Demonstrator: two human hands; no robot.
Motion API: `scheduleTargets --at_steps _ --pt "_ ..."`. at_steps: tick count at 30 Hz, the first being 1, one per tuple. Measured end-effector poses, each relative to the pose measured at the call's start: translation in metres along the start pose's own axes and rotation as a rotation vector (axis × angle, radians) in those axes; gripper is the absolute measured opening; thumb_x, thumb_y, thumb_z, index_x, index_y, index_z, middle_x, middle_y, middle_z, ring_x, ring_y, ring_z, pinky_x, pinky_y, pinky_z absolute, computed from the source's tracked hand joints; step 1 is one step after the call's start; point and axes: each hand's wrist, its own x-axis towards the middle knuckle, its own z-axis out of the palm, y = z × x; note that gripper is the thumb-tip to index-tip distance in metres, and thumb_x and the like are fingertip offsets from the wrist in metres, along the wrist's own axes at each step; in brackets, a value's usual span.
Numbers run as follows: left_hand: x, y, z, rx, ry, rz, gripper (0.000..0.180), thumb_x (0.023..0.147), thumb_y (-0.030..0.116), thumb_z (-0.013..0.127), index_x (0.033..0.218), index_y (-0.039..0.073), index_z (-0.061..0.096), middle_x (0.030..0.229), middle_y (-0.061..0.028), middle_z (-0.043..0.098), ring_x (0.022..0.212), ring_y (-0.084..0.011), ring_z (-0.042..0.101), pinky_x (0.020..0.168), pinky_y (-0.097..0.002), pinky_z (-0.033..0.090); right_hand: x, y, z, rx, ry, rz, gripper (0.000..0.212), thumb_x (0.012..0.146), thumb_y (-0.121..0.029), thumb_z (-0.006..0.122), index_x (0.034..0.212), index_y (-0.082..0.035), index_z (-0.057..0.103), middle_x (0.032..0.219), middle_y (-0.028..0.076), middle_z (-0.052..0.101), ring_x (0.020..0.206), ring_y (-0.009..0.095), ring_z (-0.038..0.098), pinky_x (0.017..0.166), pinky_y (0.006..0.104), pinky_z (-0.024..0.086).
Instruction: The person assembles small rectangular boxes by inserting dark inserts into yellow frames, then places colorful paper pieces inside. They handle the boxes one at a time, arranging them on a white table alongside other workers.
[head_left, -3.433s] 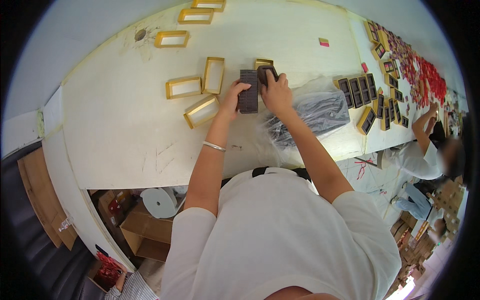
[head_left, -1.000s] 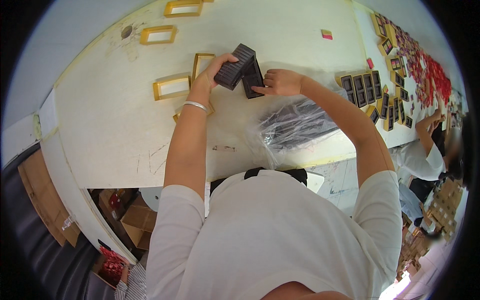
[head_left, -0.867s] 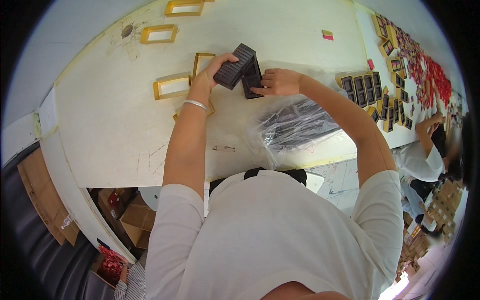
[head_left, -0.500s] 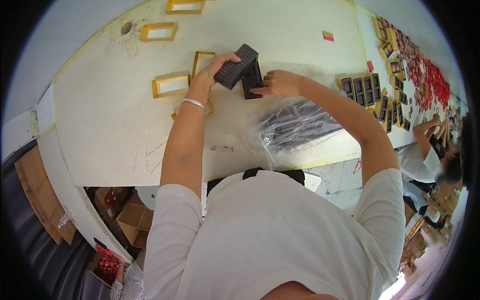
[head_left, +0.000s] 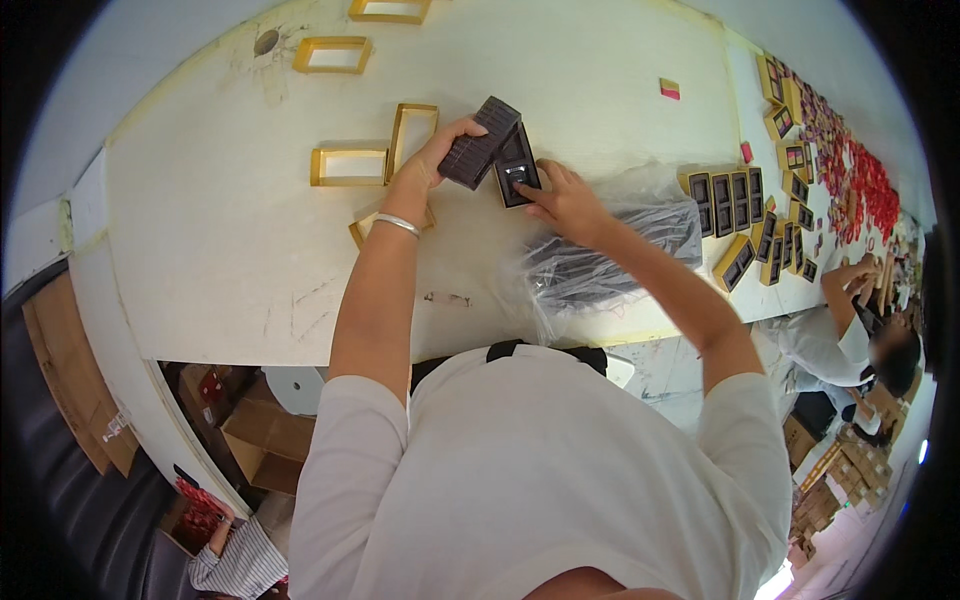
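My left hand (head_left: 440,150) is closed round a stack of dark brown ridged plastic trays (head_left: 481,142), held tilted above the table. Just right of the stack, and partly covered by it, a single dark compartmented tray (head_left: 517,172) lies angled. My right hand (head_left: 567,203) is at that tray, one digit down in its near compartment and the other fingers along its right edge. Whether a gold frame surrounds this tray is hard to make out. Empty gold box frames (head_left: 349,167) lie left of my left hand, one partly beneath my wrist.
A clear plastic bag of dark trays (head_left: 615,255) lies under my right forearm. Gold boxes with dark trays (head_left: 722,203) stand at the right, before a heap of red and purple wrapped pieces (head_left: 866,170). Another person (head_left: 835,325) works at the far right. Cardboard boxes (head_left: 265,435) sit below the table.
My right hand has turned and moved slightly right and nearer, still on the tray. One gold box has appeared nearer beside the filled row. The left hand keeps its stack.
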Motion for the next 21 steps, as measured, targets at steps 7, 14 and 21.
scheduleTargets --at_steps 7,14,21 --pt "-0.039 -0.018 0.031 -0.186 0.029 0.3 0.06 0.075 0.017 0.065 0.128 0.009 0.038 0.104 -0.0053 0.056 0.094 -0.0136 0.056 0.072 -0.0309 0.05 -0.007 0.003 -0.017 0.108 0.308 0.374 0.033 0.077 -0.027 0.065 0.104 -0.007 0.064 0.12 0.021 0.046 0.106 0.035 0.048 0.088 0.0406 0.04" --pt "-0.087 -0.042 0.053 -0.267 0.203 0.5 0.073 0.076 0.014 0.07 0.135 0.009 0.027 0.117 -0.0084 0.047 0.102 -0.0183 0.053 0.08 -0.0303 0.048 0.034 -0.08 -0.019 1.258 0.284 0.582 0.058 0.084 -0.024 0.062 0.132 -0.006 0.036 0.11 0.011 0.054 0.089 0.013 0.053 0.074 0.026 0.046" --pt "-0.106 -0.052 0.062 -0.463 0.439 0.633 0.067 0.079 0.01 0.066 0.133 0.011 0.027 0.108 -0.0087 0.05 0.097 -0.0151 0.052 0.08 -0.0294 0.047 0.06 -0.13 -0.002 1.29 0.594 0.694 0.046 0.093 -0.023 0.046 0.132 -0.004 0.035 0.11 0.009 0.049 0.096 0.012 0.045 0.083 0.0235 0.037"
